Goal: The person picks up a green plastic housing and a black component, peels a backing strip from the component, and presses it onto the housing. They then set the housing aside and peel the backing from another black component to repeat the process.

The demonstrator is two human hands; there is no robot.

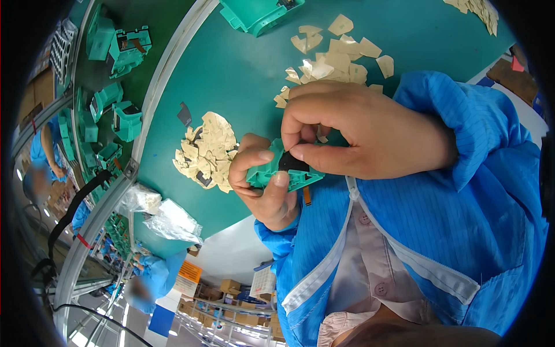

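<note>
My left hand (260, 182) is closed round a green plastic housing (263, 172), thumb on its near side and fingers on its far side. A black flat piece (293, 162) lies on the housing's upper face. My right hand (352, 130) comes in from the right, its thumb and index finger pinched together at the edge of that black piece. From the housing's lower edge hangs a short orange-brown flex cable (307, 195). The right fingers hide part of the housing.
On the green table (231, 75) lie a heap of cream backing-paper pieces (211, 144), more scattered cream pieces (341, 58) and a dark scrap (184, 114). Another green housing (260, 14) stands at the far edge. Beyond a metal rail (156, 98) are several green housings (128, 49). Clear plastic bags (173, 220) lie near left.
</note>
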